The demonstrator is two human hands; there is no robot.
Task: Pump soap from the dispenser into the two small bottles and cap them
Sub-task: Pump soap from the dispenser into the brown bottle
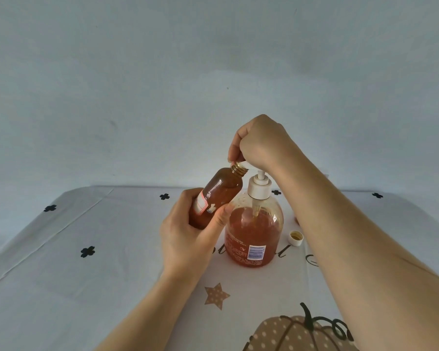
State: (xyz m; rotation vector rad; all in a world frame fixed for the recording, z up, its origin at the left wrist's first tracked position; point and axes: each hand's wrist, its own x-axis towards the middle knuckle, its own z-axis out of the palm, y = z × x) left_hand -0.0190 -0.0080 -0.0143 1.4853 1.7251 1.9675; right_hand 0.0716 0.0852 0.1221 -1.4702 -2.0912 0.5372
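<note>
- The left hand covers the lower end of the small amber plastic bottle it grips; we cannot read its label.
- Under the curled right hand a white piece shows at the bottle's mouth: spout or cap, we cannot tell.
- Behind the right forearm, toward the tabletop's right edge, only a brown sliver shows.
- The round clear soap dispenser's print is too small to read.

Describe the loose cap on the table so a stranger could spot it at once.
Find the big amber soap dispenser standing mid-table. Just to its right, on the tablecloth, lies a small white cap. It rests open side up, its inside golden, touching nothing else.
</note>
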